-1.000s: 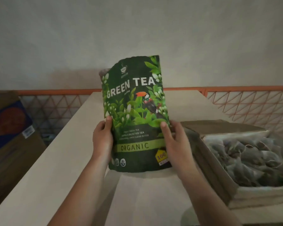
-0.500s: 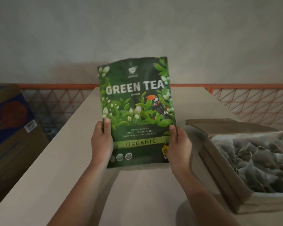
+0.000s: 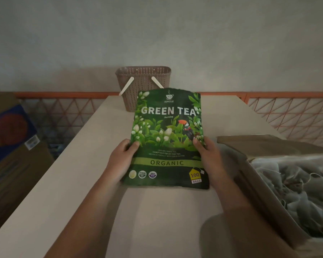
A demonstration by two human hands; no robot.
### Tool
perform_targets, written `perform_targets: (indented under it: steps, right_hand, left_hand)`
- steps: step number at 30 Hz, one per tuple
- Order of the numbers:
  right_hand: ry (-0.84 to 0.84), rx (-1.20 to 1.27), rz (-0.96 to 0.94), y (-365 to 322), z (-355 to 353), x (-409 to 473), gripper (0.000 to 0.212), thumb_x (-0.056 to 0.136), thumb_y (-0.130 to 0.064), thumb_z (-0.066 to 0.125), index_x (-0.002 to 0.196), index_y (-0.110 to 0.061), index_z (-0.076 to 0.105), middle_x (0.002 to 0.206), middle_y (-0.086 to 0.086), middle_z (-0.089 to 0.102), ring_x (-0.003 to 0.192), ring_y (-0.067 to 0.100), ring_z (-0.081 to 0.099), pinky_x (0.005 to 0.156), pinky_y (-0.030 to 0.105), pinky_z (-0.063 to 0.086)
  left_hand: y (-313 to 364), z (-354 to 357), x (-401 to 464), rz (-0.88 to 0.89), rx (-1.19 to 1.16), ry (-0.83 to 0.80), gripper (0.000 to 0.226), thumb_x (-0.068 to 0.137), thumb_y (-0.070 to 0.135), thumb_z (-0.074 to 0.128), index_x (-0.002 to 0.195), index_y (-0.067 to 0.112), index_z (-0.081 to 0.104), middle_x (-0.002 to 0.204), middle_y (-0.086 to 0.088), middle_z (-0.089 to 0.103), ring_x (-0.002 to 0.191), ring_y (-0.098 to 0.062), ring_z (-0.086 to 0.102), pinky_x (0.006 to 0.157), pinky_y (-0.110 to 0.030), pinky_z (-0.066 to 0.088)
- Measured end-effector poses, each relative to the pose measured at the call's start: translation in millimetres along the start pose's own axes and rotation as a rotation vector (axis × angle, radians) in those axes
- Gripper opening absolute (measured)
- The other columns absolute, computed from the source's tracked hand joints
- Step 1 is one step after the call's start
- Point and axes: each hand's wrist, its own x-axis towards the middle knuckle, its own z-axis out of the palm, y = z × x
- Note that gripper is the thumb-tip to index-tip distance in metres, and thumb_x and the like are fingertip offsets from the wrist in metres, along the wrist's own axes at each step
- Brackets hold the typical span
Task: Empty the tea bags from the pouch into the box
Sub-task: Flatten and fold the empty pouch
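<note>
While both hands hold it by its side edges, the green tea pouch (image 3: 168,138) lies flat-looking and tilted back over the pale desk (image 3: 63,183), its printed front facing up. The left hand (image 3: 119,161) has its fingers clamped on the left edge, thumb on the front; the right hand (image 3: 209,157) grips the right edge likewise. Just right of the pouch stands the open cardboard box (image 3: 265,192), heaped with tea bags (image 3: 296,185). Behind the pouch, partly hidden by it, a brown woven basket (image 3: 144,81) stands against the wall. An orange lattice rail (image 3: 287,116) runs behind the desk.
</note>
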Motion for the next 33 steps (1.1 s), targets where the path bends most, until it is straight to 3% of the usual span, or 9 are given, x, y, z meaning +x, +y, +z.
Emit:
perform_targets:
  steps: [2,5,16,21,25,27,29,31,33]
  right_hand:
    - [-0.052,0.046,0.042,3.8,-4.6,2.5,0.015,0.096,-0.024,0.059,0.107,-0.019,0.068,0.098,0.003,0.076,0.094,0.024,0.071,0.082,0.040,0.057]
    - [-0.144,0.028,0.041,1.1,-7.7,1.2,0.013,0.095,-0.017,0.059,0.103,-0.017,0.069,0.092,0.002,0.077,0.084,0.015,0.073,0.071,0.028,0.057]
    - [-0.156,0.229,0.119,-3.0,0.2,5.2,0.027,0.096,0.000,0.049,0.103,-0.022,0.062,0.068,-0.006,0.072,0.056,0.002,0.067,0.045,0.014,0.047]
    - [-0.150,0.490,0.306,-8.5,4.4,-2.0,0.017,0.096,-0.004,0.049,0.095,-0.016,0.061,0.059,0.005,0.070,0.047,0.018,0.067,0.040,0.024,0.051]
    - [-0.139,0.500,0.330,-12.6,4.4,-8.2,0.025,0.095,-0.013,0.053,0.115,-0.002,0.063,0.066,0.007,0.072,0.053,0.017,0.069,0.046,0.024,0.054]
    - [-0.178,0.574,0.331,-11.1,2.2,-9.9,0.033,0.096,-0.017,0.050,0.123,0.000,0.060,0.077,0.009,0.073,0.062,0.019,0.071,0.053,0.029,0.058]
    - [-0.216,0.713,0.382,-9.5,1.9,-11.5,0.039,0.098,-0.029,0.046,0.123,-0.003,0.060,0.094,0.013,0.071,0.077,0.023,0.071,0.061,0.034,0.060]
    - [-0.207,0.874,0.406,-6.5,3.6,-9.8,0.055,0.099,-0.048,0.040,0.132,-0.007,0.056,0.116,0.015,0.067,0.100,0.028,0.067,0.077,0.036,0.059]
    - [-0.198,0.969,0.420,-5.8,7.2,-9.0,0.075,0.092,-0.067,0.036,0.140,-0.011,0.048,0.130,0.015,0.061,0.118,0.032,0.058,0.096,0.042,0.051]
  left_hand:
    - [-3.5,-5.3,7.7,-0.091,-0.110,-0.070,0.023,0.091,0.040,0.070,0.095,0.017,0.069,0.093,-0.006,0.077,0.092,-0.030,0.073,0.090,-0.047,0.056]
    - [-3.5,-5.8,7.6,-0.094,-0.218,-0.070,0.019,0.090,0.038,0.074,0.103,0.024,0.075,0.099,-0.003,0.079,0.095,-0.027,0.075,0.096,-0.052,0.056]
    - [-9.6,-14.1,-0.9,-0.135,-0.647,-0.201,0.032,0.097,0.003,0.056,0.128,0.006,0.063,0.113,-0.023,0.073,0.089,-0.036,0.074,0.070,-0.039,0.064]
    - [-0.2,-13.3,-8.2,-0.123,-0.817,-0.190,0.014,0.062,0.010,0.068,0.069,0.012,0.081,0.069,-0.008,0.076,0.058,-0.021,0.073,0.057,-0.030,0.059]
    - [0.3,-19.0,-8.8,-0.204,-0.887,-0.243,0.042,0.086,0.043,0.061,0.064,0.014,0.081,0.070,-0.004,0.075,0.065,-0.018,0.072,0.065,-0.026,0.056]
    - [-0.1,-16.6,-7.1,-0.247,-0.880,-0.228,0.053,0.099,0.033,0.053,0.055,0.015,0.078,0.062,-0.001,0.073,0.056,-0.013,0.071,0.057,-0.021,0.056]
    - [2.1,-12.5,-7.2,-0.228,-0.816,-0.164,0.008,0.081,0.017,0.078,0.076,0.012,0.081,0.064,0.000,0.074,0.057,-0.011,0.071,0.055,-0.019,0.057]
    - [1.2,-5.8,-8.6,-0.224,-0.785,-0.058,0.034,0.079,-0.002,0.074,0.111,0.008,0.070,0.081,-0.006,0.076,0.065,-0.015,0.074,0.062,-0.026,0.061]
    - [0.9,1.2,-9.8,-0.209,-0.795,0.061,0.037,0.084,-0.009,0.069,0.114,0.012,0.068,0.102,-0.011,0.072,0.081,-0.023,0.076,0.079,-0.040,0.064]
